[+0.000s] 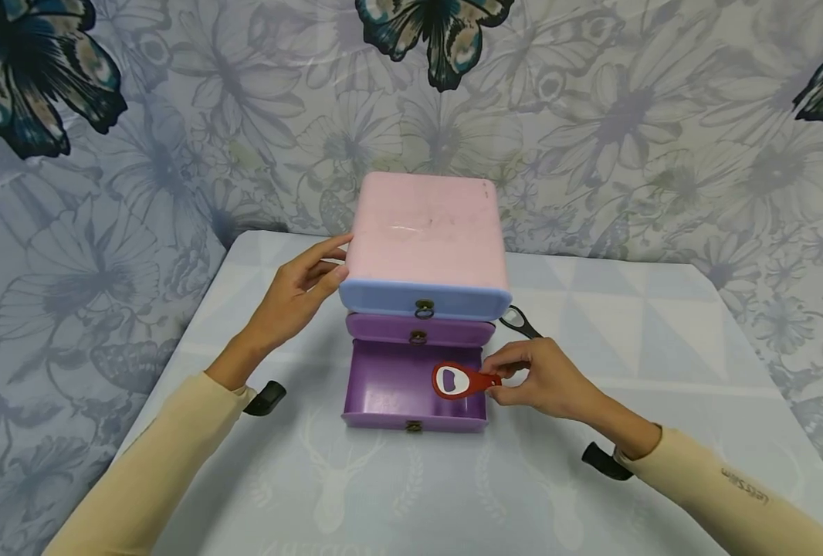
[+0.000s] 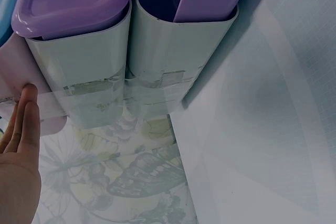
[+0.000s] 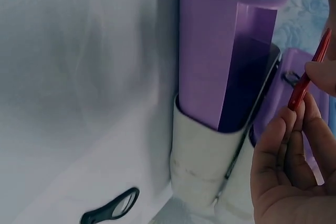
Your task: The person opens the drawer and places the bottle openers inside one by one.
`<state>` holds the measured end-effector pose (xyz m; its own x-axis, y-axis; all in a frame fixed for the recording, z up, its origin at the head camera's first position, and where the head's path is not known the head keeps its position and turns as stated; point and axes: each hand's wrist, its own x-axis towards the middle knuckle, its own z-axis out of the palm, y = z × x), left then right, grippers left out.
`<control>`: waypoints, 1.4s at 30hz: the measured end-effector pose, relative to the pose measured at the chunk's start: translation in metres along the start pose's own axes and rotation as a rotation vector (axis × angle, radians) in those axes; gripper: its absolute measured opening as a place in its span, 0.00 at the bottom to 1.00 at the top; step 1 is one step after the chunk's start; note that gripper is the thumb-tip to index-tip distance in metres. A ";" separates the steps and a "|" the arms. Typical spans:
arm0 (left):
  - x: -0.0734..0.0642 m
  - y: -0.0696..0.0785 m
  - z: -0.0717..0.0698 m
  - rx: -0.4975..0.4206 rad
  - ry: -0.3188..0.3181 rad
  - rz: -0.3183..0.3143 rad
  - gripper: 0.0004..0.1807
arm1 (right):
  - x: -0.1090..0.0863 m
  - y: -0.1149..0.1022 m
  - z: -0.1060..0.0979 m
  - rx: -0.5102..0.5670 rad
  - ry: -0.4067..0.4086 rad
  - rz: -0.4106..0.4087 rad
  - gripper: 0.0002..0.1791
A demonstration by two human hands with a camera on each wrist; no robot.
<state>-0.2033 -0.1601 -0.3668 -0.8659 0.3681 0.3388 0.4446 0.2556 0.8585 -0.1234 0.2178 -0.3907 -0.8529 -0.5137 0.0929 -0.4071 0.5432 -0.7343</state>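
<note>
A small drawer unit with a pink top (image 1: 428, 224) stands on the table, its bottom purple drawer (image 1: 384, 382) pulled out. Over that drawer, my right hand (image 1: 543, 378) pinches a red bottle opener (image 1: 477, 381) by its narrow end between thumb and fingers. In the right wrist view the bottle opener (image 3: 310, 72) shows edge-on. My left hand (image 1: 300, 289) rests against the unit's left side with its fingers extended; the left wrist view shows the fingers (image 2: 30, 124) along the pink wall. The middle purple drawer (image 1: 418, 330) and the blue-fronted top drawer (image 1: 384, 297) sit above the pulled-out one.
A black-handled tool with an oval loop (image 1: 520, 320) lies on the table (image 1: 613, 332) to the right of the unit, partly behind my right hand. A flower-patterned wall covering (image 1: 592, 177) with butterfly decorations rises behind the table.
</note>
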 end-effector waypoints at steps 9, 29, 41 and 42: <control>0.001 0.000 0.000 0.007 0.005 -0.004 0.27 | 0.019 -0.005 0.029 0.031 -0.040 -0.007 0.10; 0.001 0.001 0.001 0.016 0.011 0.004 0.27 | 0.054 -0.018 0.078 -0.049 -0.094 -0.012 0.08; 0.001 0.000 0.001 0.023 0.009 0.007 0.27 | 0.066 -0.022 0.090 -0.105 -0.167 0.010 0.06; 0.001 0.000 0.001 0.023 0.009 0.005 0.27 | 0.067 -0.022 0.091 -0.110 -0.168 0.015 0.06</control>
<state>-0.2039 -0.1591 -0.3665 -0.8656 0.3612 0.3468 0.4540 0.2740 0.8478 -0.1415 0.1111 -0.4300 -0.7965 -0.6034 -0.0382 -0.4356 0.6165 -0.6559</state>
